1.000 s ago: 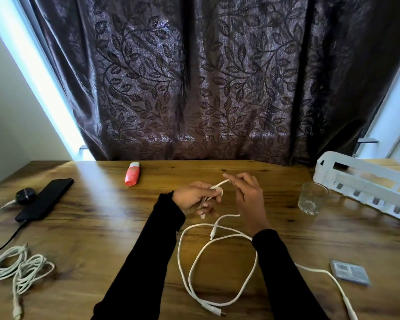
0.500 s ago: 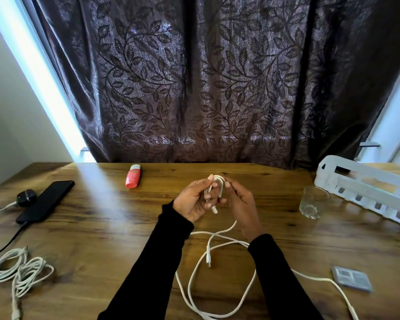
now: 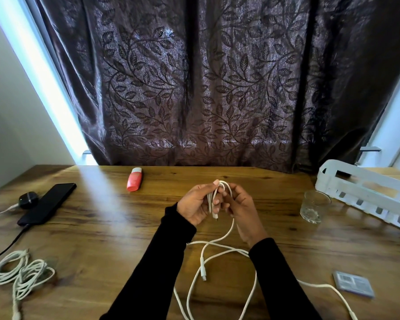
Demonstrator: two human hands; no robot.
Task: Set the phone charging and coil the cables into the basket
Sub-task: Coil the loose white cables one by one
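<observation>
My left hand (image 3: pixel 198 204) grips a small folded loop of the white cable (image 3: pixel 219 252) above the middle of the table. My right hand (image 3: pixel 241 211) pinches the same cable just beside it. The rest of this cable trails in loose loops between my forearms and off to the lower right. A black phone (image 3: pixel 47 203) lies at the left with a dark lead in its near end, next to a black charger plug (image 3: pixel 28 199). A white slotted basket (image 3: pixel 365 192) stands at the right. A tangled bundle of white cables (image 3: pixel 19 273) lies at the near left.
A clear glass (image 3: pixel 314 206) stands just left of the basket. A red-orange and white small case (image 3: pixel 135 182) lies at the back of the wooden table (image 3: pixel 102 227). A small grey card (image 3: pixel 353 284) sits at the near right. A dark leaf-patterned curtain hangs behind.
My hands have risen off the table and folded the cable's end into a small loop held in my left hand. The trailing loops have been drawn toward my hands.
</observation>
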